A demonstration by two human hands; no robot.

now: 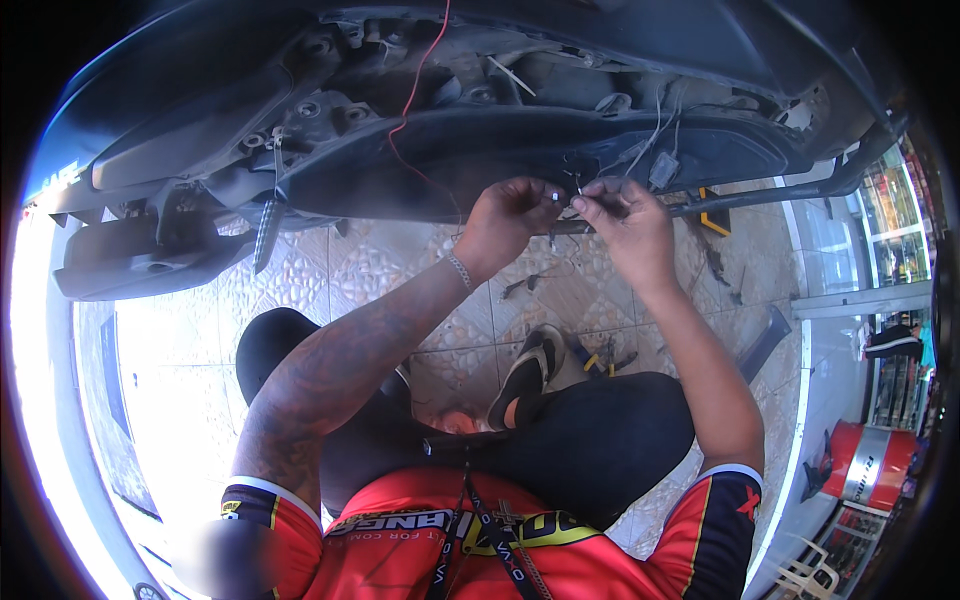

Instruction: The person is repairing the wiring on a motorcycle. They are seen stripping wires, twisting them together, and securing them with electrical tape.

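Observation:
Both my hands are raised close together in front of a dark vehicle body panel [430, 160], fingertips nearly meeting. My left hand [507, 218] is closed in a pinch; a small whitish spot shows at its fingertips, but what it holds is too small to make out. Between thumb and forefinger, my right hand [637, 225] pinches a thin wire [578, 186], which runs up toward a small dark opening in the panel. Pale wires [655, 130] with a small grey box [663, 168] hang just right of there. A red wire [408, 105] drops down left of my hands.
Above, the vehicle's underside shows brackets and openings. A silvery strip [267, 235] hangs at the left. On the tiled floor [450, 340] below lie yellow-and-black tools [600, 362] and dark scraps [530, 282]. A red-and-silver drum [868, 463] and shelves stand to the right.

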